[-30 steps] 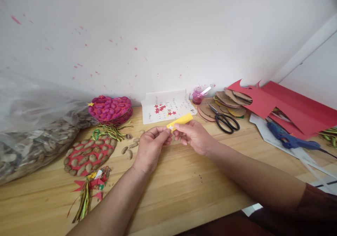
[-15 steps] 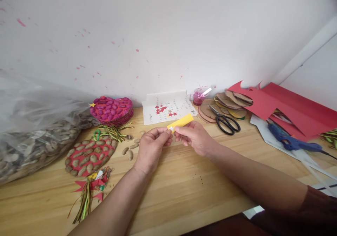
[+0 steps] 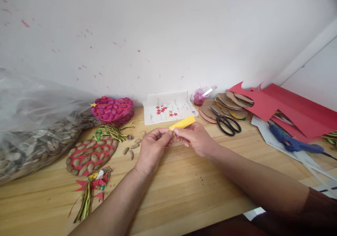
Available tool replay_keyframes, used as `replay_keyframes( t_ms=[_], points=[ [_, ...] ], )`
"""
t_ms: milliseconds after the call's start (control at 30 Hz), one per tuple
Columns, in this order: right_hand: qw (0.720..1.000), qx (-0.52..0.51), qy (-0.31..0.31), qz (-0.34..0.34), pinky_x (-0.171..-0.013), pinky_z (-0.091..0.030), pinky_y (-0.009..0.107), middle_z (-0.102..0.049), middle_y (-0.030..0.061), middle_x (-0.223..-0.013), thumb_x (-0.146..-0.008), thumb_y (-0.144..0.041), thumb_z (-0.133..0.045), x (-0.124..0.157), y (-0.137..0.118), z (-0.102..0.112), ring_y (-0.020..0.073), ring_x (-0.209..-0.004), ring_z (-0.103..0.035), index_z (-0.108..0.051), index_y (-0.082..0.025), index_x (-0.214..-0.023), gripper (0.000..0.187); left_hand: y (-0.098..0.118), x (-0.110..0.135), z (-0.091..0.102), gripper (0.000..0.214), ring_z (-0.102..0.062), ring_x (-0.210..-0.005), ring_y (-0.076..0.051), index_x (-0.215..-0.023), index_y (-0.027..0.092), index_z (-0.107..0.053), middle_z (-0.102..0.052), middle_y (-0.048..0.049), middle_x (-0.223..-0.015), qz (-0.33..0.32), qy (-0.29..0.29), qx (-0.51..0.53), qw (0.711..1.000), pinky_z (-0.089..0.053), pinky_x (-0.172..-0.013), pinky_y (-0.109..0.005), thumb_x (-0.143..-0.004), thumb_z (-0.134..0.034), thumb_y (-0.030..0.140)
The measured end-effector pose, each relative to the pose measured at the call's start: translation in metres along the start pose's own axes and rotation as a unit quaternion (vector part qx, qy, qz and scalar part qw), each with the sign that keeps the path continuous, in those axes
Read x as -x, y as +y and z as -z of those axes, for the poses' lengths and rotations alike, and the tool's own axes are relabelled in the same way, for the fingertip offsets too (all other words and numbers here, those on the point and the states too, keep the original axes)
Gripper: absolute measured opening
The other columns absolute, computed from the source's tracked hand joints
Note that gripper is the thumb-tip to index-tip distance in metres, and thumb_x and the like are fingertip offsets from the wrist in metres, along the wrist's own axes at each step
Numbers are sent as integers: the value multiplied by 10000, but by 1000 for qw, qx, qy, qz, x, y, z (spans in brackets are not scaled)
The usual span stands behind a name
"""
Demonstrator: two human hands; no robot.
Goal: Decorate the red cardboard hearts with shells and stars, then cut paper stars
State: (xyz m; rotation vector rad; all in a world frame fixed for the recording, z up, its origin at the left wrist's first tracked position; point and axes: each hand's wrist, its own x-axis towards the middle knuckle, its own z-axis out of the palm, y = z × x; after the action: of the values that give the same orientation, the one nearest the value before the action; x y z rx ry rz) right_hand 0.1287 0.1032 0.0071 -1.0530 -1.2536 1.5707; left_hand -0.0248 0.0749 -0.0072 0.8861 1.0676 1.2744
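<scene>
A yellow paper strip [image 3: 185, 122] is held above the table between both hands, slanting up to the right. At its lower left end a small white star [image 3: 173, 129] shows partly, behind the fingertips. My left hand [image 3: 155, 143] pinches that end with thumb and fingers. My right hand [image 3: 193, 137] is closed on the strip just right of the star, its thumb on top. Beyond them, small red stars [image 3: 161, 109] lie on a white sheet with writing [image 3: 150, 118].
At left are a bag of peanuts [image 3: 39, 159], a peanut-covered red piece [image 3: 91, 155], a purple peanut piece [image 3: 113, 109] and loose peanuts [image 3: 131, 154]. To the right lie black scissors [image 3: 226, 122], cardboard pieces [image 3: 207, 112], red paper [image 3: 302, 106] and a blue glue gun [image 3: 292, 141].
The fingertips now cover more of the white star, and the yellow strip is tilted slightly differently. The whole view has shifted a little.
</scene>
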Motion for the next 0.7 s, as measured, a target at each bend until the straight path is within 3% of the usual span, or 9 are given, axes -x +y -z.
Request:
replay_keyframes(
  t_ms=[700],
  points=[
    [1000,-11,3,-5,-406,-264,213,-616,2,-629,-718,-322,-768,-1,1,1,102,-543,-511,-690,-160,-720,179,-1,0,1,260,-581,-611,-104,-793,145,-744,-702,-28,-691,10,-6,5,1000,-466,-628,-220,-699,-830,372]
  ],
)
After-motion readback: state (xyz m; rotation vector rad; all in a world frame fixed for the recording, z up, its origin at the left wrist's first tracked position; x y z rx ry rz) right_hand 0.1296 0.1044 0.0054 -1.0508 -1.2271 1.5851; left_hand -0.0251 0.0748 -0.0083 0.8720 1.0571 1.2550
